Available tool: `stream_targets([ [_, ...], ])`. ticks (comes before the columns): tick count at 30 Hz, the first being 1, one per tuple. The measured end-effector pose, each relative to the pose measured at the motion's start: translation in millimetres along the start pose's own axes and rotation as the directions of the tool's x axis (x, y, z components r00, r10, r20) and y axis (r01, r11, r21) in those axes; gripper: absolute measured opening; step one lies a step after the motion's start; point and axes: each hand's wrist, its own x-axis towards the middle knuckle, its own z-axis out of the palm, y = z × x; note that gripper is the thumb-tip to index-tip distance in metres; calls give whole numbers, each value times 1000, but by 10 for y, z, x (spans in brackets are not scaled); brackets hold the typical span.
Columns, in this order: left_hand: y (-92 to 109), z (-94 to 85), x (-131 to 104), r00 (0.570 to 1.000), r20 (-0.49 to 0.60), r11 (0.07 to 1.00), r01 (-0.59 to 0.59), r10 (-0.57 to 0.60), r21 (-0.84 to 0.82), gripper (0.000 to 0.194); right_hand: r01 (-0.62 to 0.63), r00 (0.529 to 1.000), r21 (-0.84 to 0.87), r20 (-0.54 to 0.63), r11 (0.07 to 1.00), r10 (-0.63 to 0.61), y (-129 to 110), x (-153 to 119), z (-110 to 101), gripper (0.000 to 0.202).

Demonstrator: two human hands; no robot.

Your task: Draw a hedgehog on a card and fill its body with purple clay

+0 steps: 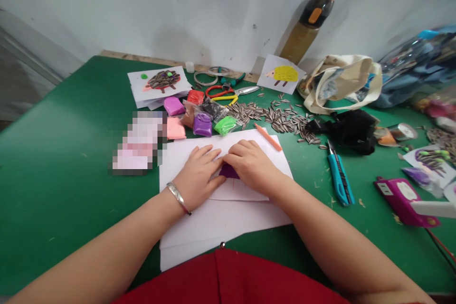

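Note:
White sheets of paper lie stacked in front of me. On the top sheet is a flat purple clay piece, partly covered by my fingers. My left hand, with a silver bracelet at the wrist, rests on the paper with fingers spread, its thumb and index finger at the purple piece's left side. My right hand has its fingers curled down at the top and right of the clay; whether it grips any is hidden. An orange pen lies on the paper's upper right.
Clay packets, scissors and sunflower seeds lie beyond the paper. A teal cutter and a magenta box are at right. A bottle leans against the wall by a cloth bag. A blurred pink item lies left.

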Motion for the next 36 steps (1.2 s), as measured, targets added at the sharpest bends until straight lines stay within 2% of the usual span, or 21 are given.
stream_targets([
  [4,-5,3,-4,1000,-8,1000,-6,6,-3,37,30,999,24,34,999,-31,-17,-14,-15,16],
  [8,-17,6,-11,1000,-18,1000,-12,11,-14,36,1,1000,-13,-15,1000,-1,-18,-20,-23,17],
  [14,-17,5,-7,1000,-1,1000,-10,10,-14,36,31,999,0,29,1000,-31,-24,-20,-11,13],
  [18,2,-4,-2,1000,11,1000,11,-11,6,38,-7,1000,-31,-7,999,7,-14,-35,-3,15],
  [23,0,-9,-5,1000,16,1000,1,-1,4,37,23,999,-2,30,1000,-23,-15,-35,-11,15],
  [27,-4,-11,-5,1000,17,1000,8,-8,4,38,-8,1000,-24,-7,1000,8,-28,-17,-10,16],
  [31,6,-19,2,999,35,1000,6,-6,-1,37,30,999,0,13,1000,-30,-30,-7,0,15],
  [36,19,-23,8,1000,24,1000,8,-8,8,38,-8,1000,-23,-13,1000,8,-25,-18,11,16],
])
